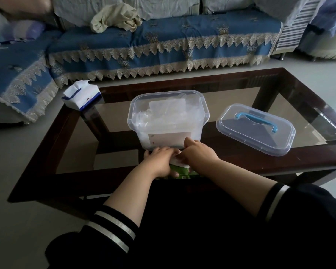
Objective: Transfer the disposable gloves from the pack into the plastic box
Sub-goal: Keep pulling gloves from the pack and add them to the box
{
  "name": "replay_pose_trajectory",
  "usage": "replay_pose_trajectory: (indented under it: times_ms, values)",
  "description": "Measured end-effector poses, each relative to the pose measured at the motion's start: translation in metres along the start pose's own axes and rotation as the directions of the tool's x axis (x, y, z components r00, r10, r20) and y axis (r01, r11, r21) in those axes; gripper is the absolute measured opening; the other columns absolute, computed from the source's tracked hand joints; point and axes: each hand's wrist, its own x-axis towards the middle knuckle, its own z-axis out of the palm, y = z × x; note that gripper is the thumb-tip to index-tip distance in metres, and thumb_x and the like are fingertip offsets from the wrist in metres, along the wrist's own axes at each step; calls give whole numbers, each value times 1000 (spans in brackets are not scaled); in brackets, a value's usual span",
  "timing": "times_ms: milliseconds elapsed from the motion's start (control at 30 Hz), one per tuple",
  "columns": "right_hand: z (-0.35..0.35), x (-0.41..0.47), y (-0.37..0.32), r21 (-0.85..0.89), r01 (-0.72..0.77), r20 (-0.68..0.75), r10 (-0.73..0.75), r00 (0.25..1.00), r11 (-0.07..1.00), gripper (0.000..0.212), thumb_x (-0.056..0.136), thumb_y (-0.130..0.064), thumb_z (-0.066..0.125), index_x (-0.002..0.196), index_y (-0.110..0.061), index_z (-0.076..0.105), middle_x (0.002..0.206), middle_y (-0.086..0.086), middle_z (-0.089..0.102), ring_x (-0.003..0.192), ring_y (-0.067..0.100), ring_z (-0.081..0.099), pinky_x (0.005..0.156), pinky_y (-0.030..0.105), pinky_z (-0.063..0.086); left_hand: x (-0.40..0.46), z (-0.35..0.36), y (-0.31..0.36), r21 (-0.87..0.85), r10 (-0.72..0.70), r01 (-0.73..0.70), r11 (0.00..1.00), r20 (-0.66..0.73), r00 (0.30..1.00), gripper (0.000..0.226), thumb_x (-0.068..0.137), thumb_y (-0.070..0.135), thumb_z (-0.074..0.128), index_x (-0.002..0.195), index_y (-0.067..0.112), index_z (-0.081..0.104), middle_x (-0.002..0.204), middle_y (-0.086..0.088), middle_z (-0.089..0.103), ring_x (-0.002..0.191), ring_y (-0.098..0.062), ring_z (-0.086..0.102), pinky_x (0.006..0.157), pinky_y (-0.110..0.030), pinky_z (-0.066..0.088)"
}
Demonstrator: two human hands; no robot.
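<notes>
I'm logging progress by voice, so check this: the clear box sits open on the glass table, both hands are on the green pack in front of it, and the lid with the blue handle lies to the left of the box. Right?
Not quite. The lid with the blue handle lies to the right of the clear box, not the left, as the head view shows. On the left is a tissue pack. The rest holds: the box is open on the glass table, and the left hand and right hand are on the green pack.

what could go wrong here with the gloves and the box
Both hands, left hand and right hand, work the green pack right at the near edge of the glass table, so the pack or loose gloves could slip off towards the lap. The plastic box already looks fairly full, so more gloves may spill over the rim. The lid lies close by and could get knocked.
</notes>
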Motion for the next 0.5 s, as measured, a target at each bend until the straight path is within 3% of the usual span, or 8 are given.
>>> replay_pose_trajectory:
  times_ms: [67,167,300,367,500]
  values:
    - [1,0,-1,-70,36,-20,-38,999,997,6,92,-17,53,94,-13,49,104,10,45,102,31,49,70,33,35,1,2,-2,-47,-10,10,999,15,1000,79,76,39,79,143,38,36,150,9,32,143,-20,20,114,-58,17]
    - [6,3,6,-115,137,-103,-149,983,984,15,91,-20,58,101,-15,68,107,5,45,102,27,48,69,34,42,1,2,-4,-111,-3,4,994,10,1000,75,76,34,80,139,36,41,147,6,35,141,-22,23,112,-58,23]
    - [2,-6,14,174,235,-251,-188,950,956,11,89,-21,64,91,-17,75,103,3,58,93,22,55,74,33,46,3,1,-7,-165,39,-41,985,-13,999,52,73,26,82,117,37,57,130,4,49,129,-23,38,105,-53,36]
    - [-2,-12,13,274,273,-312,-183,932,922,9,88,-16,65,87,-13,73,97,2,63,87,21,59,73,33,46,3,-1,-5,-99,58,-56,993,9,998,42,69,31,81,103,37,58,120,3,55,123,-28,45,98,-54,42]
    - [-17,-22,6,601,352,-537,37,843,718,11,90,-7,61,85,-16,66,81,-9,65,78,9,60,73,22,47,5,5,-7,-9,43,-43,999,27,999,63,71,38,77,128,33,51,134,1,48,130,-29,38,104,-54,36]
